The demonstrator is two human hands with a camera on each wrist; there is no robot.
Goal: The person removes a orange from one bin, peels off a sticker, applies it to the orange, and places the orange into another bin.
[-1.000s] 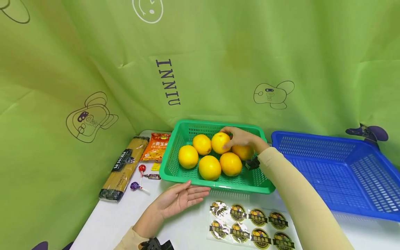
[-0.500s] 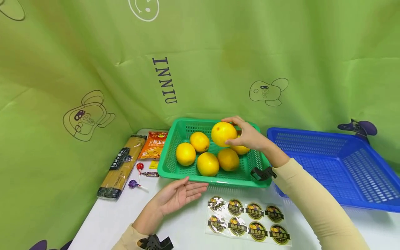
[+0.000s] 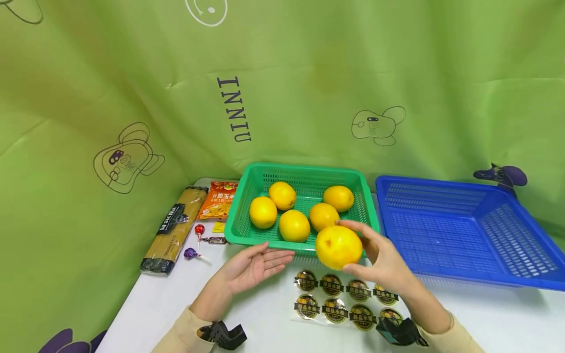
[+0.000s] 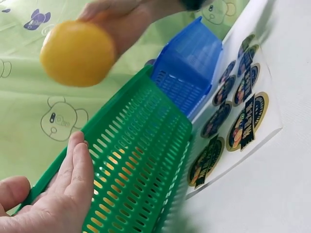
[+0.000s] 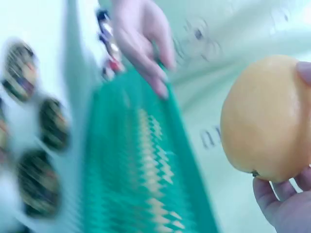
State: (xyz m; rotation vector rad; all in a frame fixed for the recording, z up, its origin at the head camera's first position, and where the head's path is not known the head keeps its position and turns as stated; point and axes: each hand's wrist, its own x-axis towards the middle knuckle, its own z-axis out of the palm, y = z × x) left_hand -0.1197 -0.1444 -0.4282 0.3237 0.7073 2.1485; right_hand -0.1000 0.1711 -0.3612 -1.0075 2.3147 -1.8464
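My right hand (image 3: 384,257) grips a yellow-orange orange (image 3: 339,247) between thumb and fingers, raised over the front rim of the green basket (image 3: 265,242). In the right wrist view the same orange (image 5: 265,119) shows a small stem spot low on its skin. Several more oranges (image 3: 294,226) lie inside the green basket. My left hand (image 3: 253,272), palm up with straight fingers, is at the basket's front rim. In the left wrist view the fingers (image 4: 80,177) touch the green basket's wall.
A blue basket (image 3: 434,235) stands to the right. On the white table in front lies a sheet of round black-and-gold stickers (image 3: 334,311). At the left are a spaghetti pack (image 3: 174,230), a red snack bag (image 3: 218,200), a red lollipop (image 3: 199,229) and a purple lollipop (image 3: 191,253).
My right hand has lifted the orange out of the green basket and brought it toward me, over the front rim. My left hand has stayed at the rim.
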